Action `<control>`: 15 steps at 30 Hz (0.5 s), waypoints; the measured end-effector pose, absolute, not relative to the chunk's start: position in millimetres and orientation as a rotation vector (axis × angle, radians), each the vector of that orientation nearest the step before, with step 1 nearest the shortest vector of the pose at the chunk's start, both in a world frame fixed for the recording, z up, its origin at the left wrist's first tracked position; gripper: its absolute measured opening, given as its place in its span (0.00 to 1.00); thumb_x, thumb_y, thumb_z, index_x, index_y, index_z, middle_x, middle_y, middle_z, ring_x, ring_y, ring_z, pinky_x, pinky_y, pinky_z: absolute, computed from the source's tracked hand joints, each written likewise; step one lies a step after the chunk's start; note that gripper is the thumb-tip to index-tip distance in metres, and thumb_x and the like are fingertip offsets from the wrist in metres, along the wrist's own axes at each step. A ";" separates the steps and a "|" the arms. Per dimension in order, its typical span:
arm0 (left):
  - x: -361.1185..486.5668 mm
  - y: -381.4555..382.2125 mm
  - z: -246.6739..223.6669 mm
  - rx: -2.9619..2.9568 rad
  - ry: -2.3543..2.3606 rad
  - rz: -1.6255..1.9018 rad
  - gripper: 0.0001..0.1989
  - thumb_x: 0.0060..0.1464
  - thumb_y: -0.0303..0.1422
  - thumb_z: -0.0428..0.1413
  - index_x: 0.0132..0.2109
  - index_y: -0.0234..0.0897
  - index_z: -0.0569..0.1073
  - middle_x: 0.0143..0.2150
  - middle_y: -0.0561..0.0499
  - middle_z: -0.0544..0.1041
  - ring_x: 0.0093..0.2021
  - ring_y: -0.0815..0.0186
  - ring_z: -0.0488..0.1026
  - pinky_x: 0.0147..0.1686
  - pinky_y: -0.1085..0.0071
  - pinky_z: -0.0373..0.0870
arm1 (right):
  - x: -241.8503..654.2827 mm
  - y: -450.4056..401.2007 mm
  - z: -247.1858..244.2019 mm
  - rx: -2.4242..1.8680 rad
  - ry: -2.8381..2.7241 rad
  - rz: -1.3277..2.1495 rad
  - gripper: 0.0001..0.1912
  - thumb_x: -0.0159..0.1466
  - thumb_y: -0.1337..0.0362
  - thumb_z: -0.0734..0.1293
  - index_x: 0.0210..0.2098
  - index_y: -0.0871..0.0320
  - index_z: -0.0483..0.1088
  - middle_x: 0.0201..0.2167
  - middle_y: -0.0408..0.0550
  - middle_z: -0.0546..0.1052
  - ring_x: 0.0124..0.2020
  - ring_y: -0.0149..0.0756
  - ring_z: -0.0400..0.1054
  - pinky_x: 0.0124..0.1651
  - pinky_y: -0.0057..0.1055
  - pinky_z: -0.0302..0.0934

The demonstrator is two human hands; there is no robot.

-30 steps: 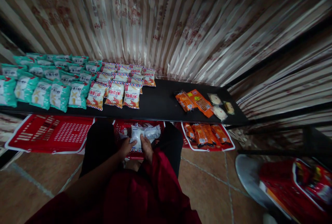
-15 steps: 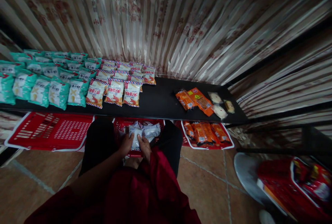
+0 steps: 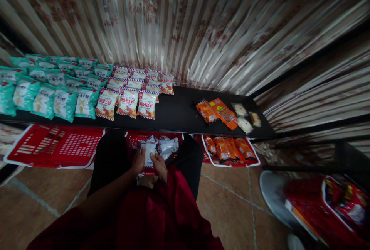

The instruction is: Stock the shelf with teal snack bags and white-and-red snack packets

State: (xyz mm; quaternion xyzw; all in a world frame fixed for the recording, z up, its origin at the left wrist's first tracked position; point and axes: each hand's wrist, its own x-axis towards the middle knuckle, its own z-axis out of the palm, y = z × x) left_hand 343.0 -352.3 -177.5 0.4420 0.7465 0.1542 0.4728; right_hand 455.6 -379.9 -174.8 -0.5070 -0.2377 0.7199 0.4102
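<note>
Between my knees, above a red basket (image 3: 134,139), both hands grip one whitish snack bag (image 3: 148,152). My left hand (image 3: 139,160) is closed on its left edge, thumb on top. My right hand (image 3: 160,166) pinches its lower right side. The bag's pale face is turned up towards me. More loose snack bags (image 3: 169,146) lie in the basket just right of the held one. On the black shelf (image 3: 179,109) beyond my hands stand rows of white-and-orange snack bags (image 3: 127,102) with striped edges.
Teal snack bags (image 3: 65,101) fill the shelf's left. Orange packets (image 3: 206,111) and small clear-wrapped items (image 3: 244,124) lie at its right. Below are a red basket (image 3: 58,146) at left and one with orange packets (image 3: 227,149). A grey stool (image 3: 273,196) stands right, near a red container (image 3: 306,200).
Both hands still hold the bag, which has tilted slightly and shows its face more fully. My left fingers have shifted a little. The shelf goods stay as they were.
</note>
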 end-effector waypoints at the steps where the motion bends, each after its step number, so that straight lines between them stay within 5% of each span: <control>1: 342.8 -352.5 -177.6 1.091 1.836 0.369 0.24 0.65 0.40 0.36 0.54 0.30 0.68 0.47 0.39 0.77 0.47 0.58 0.76 0.44 0.67 0.68 | 455.5 -380.4 -175.6 -1.269 -0.604 1.805 0.31 0.43 0.39 0.71 0.35 0.57 0.72 0.27 0.48 0.78 0.35 0.45 0.74 0.36 0.36 0.67; 7: 341.8 -352.1 -179.0 1.154 1.885 0.317 0.23 0.65 0.37 0.36 0.54 0.29 0.68 0.51 0.36 0.75 0.50 0.58 0.74 0.47 0.67 0.67 | 455.1 -382.1 -179.8 -1.315 -0.675 1.722 0.31 0.44 0.37 0.70 0.33 0.57 0.72 0.26 0.47 0.78 0.32 0.42 0.72 0.32 0.34 0.65; 15: 338.3 -355.9 -185.7 1.287 1.919 0.320 0.20 0.64 0.36 0.39 0.45 0.31 0.72 0.42 0.38 0.79 0.44 0.57 0.76 0.43 0.66 0.69 | 453.2 -382.1 -181.5 -1.421 -0.680 1.619 0.33 0.42 0.37 0.70 0.34 0.59 0.74 0.22 0.45 0.76 0.25 0.37 0.69 0.29 0.31 0.62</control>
